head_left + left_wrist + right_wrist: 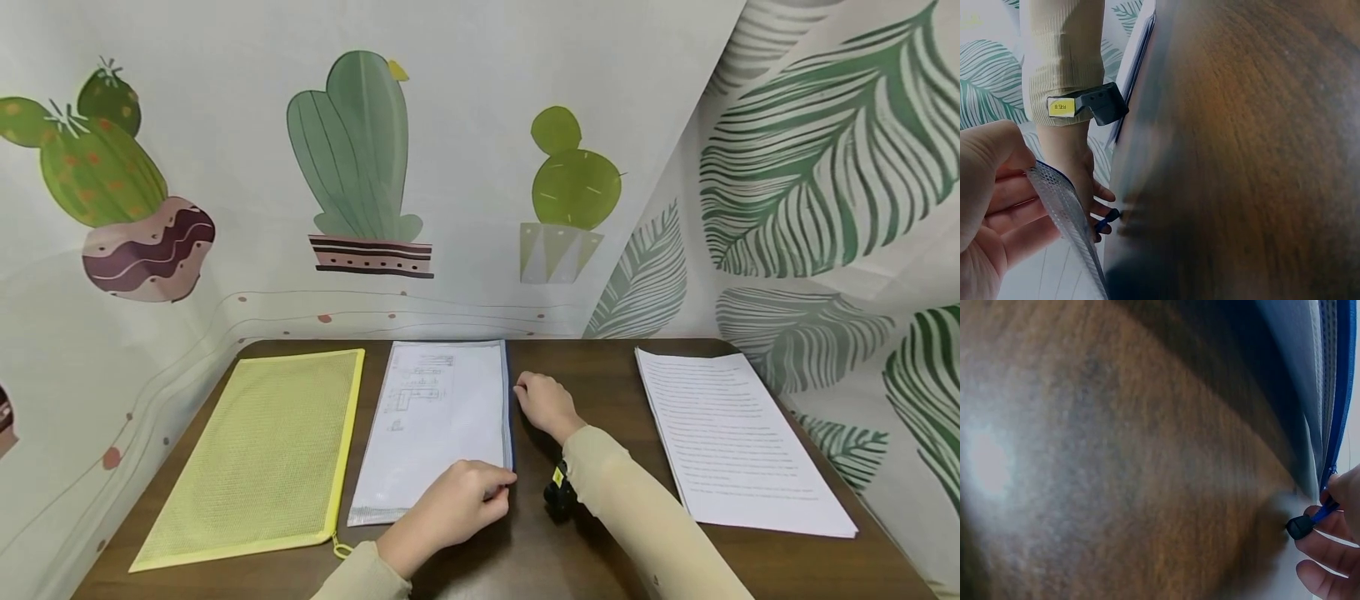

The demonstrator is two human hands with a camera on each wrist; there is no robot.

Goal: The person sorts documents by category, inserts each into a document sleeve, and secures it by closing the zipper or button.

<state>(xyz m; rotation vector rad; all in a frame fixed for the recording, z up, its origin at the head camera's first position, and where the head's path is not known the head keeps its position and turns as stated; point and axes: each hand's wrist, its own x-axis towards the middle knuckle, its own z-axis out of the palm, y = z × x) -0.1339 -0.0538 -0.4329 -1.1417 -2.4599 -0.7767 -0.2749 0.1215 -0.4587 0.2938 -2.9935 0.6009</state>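
A clear zip document pouch with a blue zipper edge lies at the middle of the table, a white sheet with line drawings showing through it. My left hand pinches the near right corner of the pouch between thumb and fingers. In the left wrist view the mesh border rises from that grip. My right hand is by the pouch's far right edge. Its thumb and fingers pinch the blue zipper pull, whose black tip sticks out. The blue zipper runs away from the pull.
To the left lies a yellow mesh zip pouch with a looped pull at its near corner. A stack of printed paper lies at the right. A patterned curtain hangs behind the brown table.
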